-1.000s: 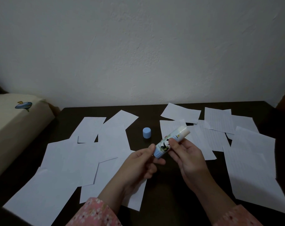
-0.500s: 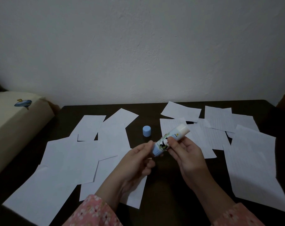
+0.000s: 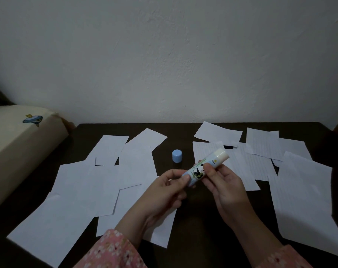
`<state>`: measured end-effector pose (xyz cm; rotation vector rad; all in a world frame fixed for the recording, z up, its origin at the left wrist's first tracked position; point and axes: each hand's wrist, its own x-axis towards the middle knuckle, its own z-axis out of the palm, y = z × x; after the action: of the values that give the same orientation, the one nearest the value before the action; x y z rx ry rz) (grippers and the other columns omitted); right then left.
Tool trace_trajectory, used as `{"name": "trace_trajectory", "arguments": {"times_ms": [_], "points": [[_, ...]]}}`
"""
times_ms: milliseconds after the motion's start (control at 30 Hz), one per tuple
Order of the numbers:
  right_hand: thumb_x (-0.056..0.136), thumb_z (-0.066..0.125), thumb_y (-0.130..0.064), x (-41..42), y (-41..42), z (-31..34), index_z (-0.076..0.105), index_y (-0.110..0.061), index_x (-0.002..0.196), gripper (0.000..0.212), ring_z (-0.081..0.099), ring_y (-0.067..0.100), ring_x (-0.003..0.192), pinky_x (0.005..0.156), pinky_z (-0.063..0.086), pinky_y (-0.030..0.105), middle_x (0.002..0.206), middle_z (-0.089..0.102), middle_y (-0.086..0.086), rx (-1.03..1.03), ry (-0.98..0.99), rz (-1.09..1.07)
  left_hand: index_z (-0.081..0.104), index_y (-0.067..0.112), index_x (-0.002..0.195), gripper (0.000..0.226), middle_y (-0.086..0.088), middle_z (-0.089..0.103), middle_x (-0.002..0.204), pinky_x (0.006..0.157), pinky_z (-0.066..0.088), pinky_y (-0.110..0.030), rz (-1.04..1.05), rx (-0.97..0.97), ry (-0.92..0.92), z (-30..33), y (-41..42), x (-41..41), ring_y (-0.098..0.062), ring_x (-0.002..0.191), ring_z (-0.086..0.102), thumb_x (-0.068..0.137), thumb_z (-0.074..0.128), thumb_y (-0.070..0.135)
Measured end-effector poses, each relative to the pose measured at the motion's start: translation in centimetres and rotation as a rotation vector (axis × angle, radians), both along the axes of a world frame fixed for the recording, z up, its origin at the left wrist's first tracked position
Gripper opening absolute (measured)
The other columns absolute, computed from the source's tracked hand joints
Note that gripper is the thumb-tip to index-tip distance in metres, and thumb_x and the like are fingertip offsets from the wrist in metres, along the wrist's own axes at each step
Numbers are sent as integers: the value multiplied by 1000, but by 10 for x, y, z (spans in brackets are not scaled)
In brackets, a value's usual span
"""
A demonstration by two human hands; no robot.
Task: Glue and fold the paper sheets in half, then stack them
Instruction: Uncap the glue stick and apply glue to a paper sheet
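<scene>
The right hand [image 3: 225, 187] grips the middle of a glue stick [image 3: 205, 167], fingers and thumb curled round its barrel. The left hand [image 3: 167, 192] pinches the stick's lower blue end between thumb and fingertips. The two hands meet above the middle of a dark desk [image 3: 201, 238]. The glue stick is uncapped and tilted, its pale tip pointing up and away to the right of the hands. Its blue cap [image 3: 177, 156] stands upright on the desk just beyond the left hand, apart from the stick. Plain white paper sheets [image 3: 83, 190] lie flat and overlapping to the left of the left hand, some partly beneath its wrist. Lined paper sheets [image 3: 303, 198] lie scattered to the right of the right hand and beyond it. Pink flowered sleeves [image 3: 114, 250] cover both forearms. A cream cushion [image 3: 15, 147] sits far left, beside the desk.
</scene>
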<state>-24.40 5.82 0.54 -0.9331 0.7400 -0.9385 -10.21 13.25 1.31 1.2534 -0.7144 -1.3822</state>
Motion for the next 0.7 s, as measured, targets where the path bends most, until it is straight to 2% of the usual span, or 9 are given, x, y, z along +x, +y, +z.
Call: {"name": "trace_trajectory", "arguments": {"times_ms": [100, 200, 300, 400, 500, 567, 700], "points": [[69, 69, -30, -1, 0, 2, 60, -8, 119, 55, 65, 19, 109, 89, 54, 31, 114, 69, 7, -12, 16, 41, 64, 7, 112, 42, -9, 66, 87, 47, 29, -17, -43, 18, 15, 0, 0, 2, -7, 56, 42, 86, 59, 39], [67, 71, -32, -1, 2, 1, 62, -11, 115, 54, 65, 19, 109, 93, 53, 35, 113, 70, 5, -29, 51, 39, 65, 5, 107, 38, -8, 67, 85, 48, 31, -17, -58, -3, -10, 0, 0, 2, -6, 55, 41, 84, 60, 35], [66, 71, -29, 0, 2, 2, 63, -10, 112, 50, 67, 19, 106, 92, 53, 35, 109, 71, 6, -29, 49, 20, 65, 6, 102, 26, 1, 66, 75, 50, 33, -18, -17, -50, -154, -2, 0, 2, -5, 54, 43, 83, 64, 23], [65, 72, -29, 1, 3, 2, 63, -11, 111, 50, 68, 18, 104, 88, 54, 32, 108, 72, 5, -36, 66, 4, 62, 8, 103, 30, 5, 63, 73, 52, 38, -18, 20, -96, -263, -6, -1, 2, -3, 57, 50, 78, 71, 21], [64, 73, -31, 1, 2, 3, 63, -10, 113, 54, 68, 18, 104, 88, 55, 32, 109, 71, 6, -19, 58, -16, 62, 11, 108, 39, 2, 65, 79, 52, 38, -19, 9, -81, -208, -2, 0, 0, -4, 57, 49, 75, 69, 30], [63, 72, -30, 0, 1, 5, 63, -10, 112, 53, 68, 18, 104, 88, 54, 32, 109, 71, 6, 1, 39, -27, 63, 14, 112, 37, -3, 68, 87, 53, 35, -20, -33, -39, -167, 3, 2, -1, -6, 57, 47, 82, 61, 37], [61, 72, -28, -1, 0, 7, 64, -13, 106, 47, 69, 16, 101, 86, 54, 31, 104, 73, 4, 21, 28, -32, 64, 8, 110, 30, -6, 69, 86, 51, 31, -18, -13, 9, -67, 4, 2, -4, -6, 55, 43, 94, 53, 30]]}}
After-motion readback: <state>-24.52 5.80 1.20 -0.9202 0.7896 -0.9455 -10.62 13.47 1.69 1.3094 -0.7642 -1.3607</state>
